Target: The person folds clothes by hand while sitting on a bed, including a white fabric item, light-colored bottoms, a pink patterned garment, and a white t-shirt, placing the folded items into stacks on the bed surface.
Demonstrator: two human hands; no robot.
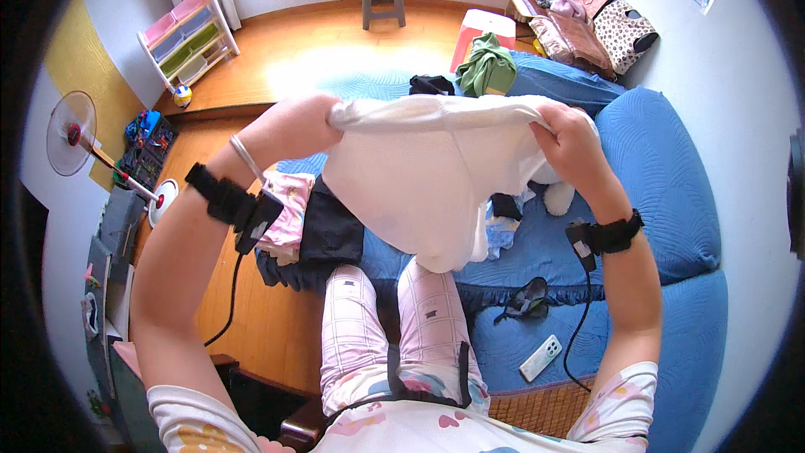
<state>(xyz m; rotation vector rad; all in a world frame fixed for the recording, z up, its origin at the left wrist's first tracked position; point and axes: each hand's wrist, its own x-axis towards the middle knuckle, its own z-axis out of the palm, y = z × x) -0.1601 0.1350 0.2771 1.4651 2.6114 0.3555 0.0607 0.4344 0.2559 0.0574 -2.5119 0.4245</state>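
Observation:
A white cloth garment [409, 176] hangs stretched between my two hands above the blue sofa cover [654, 182]. Its upper left edge is gripped by my left hand [317, 123], and my right hand [572, 138] pinches the upper right edge. Below the left side of the garment lie a folded pink patterned cloth [286, 214] and folded black clothing [330, 226]. Partly hidden behind its right side are light blue printed clothing [501, 233] and a small black cloth [505, 206]. A crumpled green garment [487, 66] lies beyond, with a black garment [431, 85] beside it.
A white phone [541, 358] and a black strappy item [528, 301] lie on the blue cover near my right arm. To the left stand a fan [126, 179] and a drawer rack [188, 34]. A grey stool [383, 0] stands by the window, and bags [585, 31] lean at the wall.

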